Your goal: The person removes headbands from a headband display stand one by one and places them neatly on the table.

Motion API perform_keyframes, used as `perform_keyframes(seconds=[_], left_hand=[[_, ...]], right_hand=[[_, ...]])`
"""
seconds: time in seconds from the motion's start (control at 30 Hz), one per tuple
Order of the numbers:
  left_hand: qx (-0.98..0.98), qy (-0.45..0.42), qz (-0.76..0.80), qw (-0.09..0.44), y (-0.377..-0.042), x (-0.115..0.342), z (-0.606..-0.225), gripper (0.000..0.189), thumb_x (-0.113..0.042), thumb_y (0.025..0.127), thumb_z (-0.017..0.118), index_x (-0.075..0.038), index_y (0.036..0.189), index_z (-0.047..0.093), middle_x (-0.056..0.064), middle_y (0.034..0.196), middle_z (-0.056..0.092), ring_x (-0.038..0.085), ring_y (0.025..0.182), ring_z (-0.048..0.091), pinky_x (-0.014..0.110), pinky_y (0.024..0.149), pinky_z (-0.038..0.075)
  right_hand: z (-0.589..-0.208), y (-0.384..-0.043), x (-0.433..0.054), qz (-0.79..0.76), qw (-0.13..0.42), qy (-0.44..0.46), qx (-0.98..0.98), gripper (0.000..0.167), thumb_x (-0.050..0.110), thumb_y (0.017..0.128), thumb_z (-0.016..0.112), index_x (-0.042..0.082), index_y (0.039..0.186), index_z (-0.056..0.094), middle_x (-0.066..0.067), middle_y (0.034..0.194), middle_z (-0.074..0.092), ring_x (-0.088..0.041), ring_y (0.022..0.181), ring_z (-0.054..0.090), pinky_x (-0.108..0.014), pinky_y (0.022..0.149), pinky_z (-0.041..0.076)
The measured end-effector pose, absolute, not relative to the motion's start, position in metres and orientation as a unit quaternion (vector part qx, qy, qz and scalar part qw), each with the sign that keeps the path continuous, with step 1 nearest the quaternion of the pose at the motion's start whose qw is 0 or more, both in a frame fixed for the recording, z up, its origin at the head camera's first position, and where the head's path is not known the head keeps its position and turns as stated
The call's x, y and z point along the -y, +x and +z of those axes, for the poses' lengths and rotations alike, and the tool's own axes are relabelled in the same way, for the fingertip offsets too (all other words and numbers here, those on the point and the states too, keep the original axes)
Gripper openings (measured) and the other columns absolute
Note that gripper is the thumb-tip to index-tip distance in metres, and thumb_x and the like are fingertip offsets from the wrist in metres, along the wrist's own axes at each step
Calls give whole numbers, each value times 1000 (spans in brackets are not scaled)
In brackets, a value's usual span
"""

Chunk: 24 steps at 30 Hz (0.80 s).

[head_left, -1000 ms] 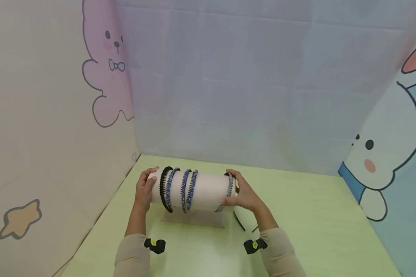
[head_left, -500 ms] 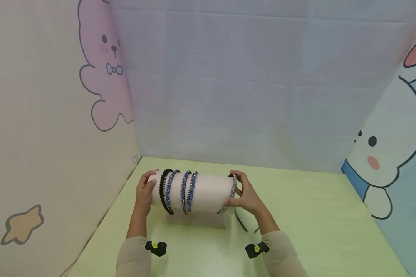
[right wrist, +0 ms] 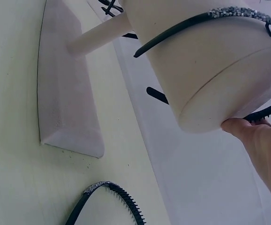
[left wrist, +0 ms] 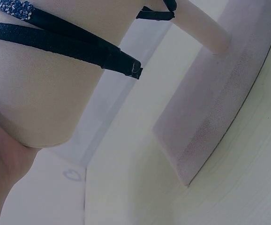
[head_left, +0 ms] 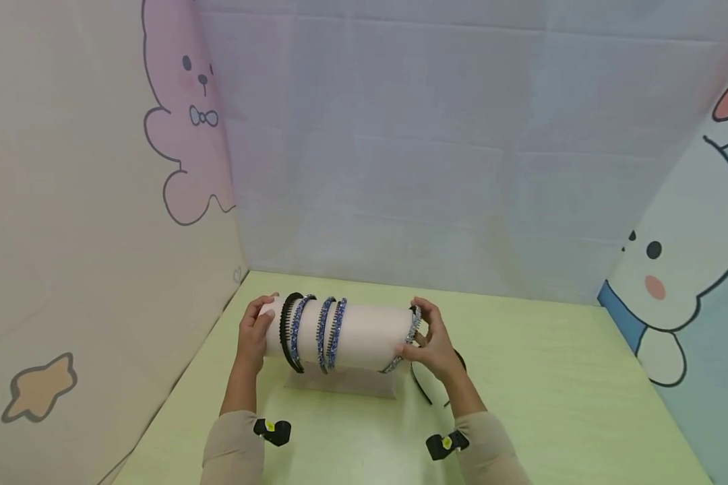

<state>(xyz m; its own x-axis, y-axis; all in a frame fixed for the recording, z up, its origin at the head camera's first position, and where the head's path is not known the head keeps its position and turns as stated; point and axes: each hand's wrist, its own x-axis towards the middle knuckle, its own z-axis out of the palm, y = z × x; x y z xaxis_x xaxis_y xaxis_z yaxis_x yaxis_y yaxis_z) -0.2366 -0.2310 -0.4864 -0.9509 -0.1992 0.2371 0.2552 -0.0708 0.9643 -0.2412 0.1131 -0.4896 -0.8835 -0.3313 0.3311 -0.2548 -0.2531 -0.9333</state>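
Observation:
A padded, pale cylindrical display stand (head_left: 370, 333) lies sideways, with several headbands across it. My left hand (head_left: 255, 331) grips the stand's left end, thumb in front and fingers over the top. Near that hand sit a black toothed headband (head_left: 286, 330) and several blue glittery headbands (head_left: 336, 333). At the right end, my right hand (head_left: 435, 349) pinches a silver glittery headband (head_left: 414, 325), which slants around the cylinder's edge. In the right wrist view this headband (right wrist: 241, 12) has a dark free end apart from the cylinder's underside. Some fingertips are hidden.
Another dark headband (head_left: 421, 385) with a glittery top lies on the pale green table (head_left: 558, 391), partly behind my right wrist. The stand's flat base (head_left: 342, 382) rests below the cylinder. Cartoon-printed walls (head_left: 97, 202) enclose the table's left, back and right.
My right hand and the silver headband have shifted right, to the cylinder's right edge. More of the headband on the table shows past my wrist. My left hand has kept its hold.

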Motion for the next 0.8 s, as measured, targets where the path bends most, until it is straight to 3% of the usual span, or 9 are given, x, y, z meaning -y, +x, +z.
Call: perform_keyframes(seconds=[0.17, 0.4, 0.67, 0.8], left_hand=[[667, -20, -728, 158, -235, 229, -484, 25, 0, 96, 41, 5, 120, 43, 16, 138, 42, 13, 117, 44, 23, 89, 37], [657, -15, -737, 157, -238, 232, -489, 24, 0, 97, 41, 4, 120, 44, 14, 138, 43, 14, 118, 44, 24, 89, 38], [655, -16, -738, 159, -246, 237, -499, 24, -1, 97, 42, 4, 120, 44, 14, 138, 43, 14, 118, 44, 24, 88, 38], [653, -17, -740, 158, -246, 236, -501, 25, -4, 97, 43, 3, 121, 44, 13, 138, 43, 14, 117, 44, 24, 87, 39]], right_hand=[[-495, -237, -116, -772, 17, -206, -601, 94, -1, 69, 75, 5, 143, 17, -17, 142, 18, -35, 118, 35, -37, 83, 47], [-502, -233, -117, -787, 7, -186, -589, 88, -5, 72, 66, 1, 143, 15, -26, 142, 16, -31, 99, 50, -32, 73, 51], [-511, -225, -119, -802, -14, -162, -575, 83, 1, 75, 67, -3, 141, 18, -20, 137, 27, -35, 127, 21, -31, 84, 45], [-521, -219, -120, -798, -31, -137, -587, 79, 2, 77, 64, -2, 142, 19, -20, 139, 29, -34, 129, 22, -28, 87, 42]])
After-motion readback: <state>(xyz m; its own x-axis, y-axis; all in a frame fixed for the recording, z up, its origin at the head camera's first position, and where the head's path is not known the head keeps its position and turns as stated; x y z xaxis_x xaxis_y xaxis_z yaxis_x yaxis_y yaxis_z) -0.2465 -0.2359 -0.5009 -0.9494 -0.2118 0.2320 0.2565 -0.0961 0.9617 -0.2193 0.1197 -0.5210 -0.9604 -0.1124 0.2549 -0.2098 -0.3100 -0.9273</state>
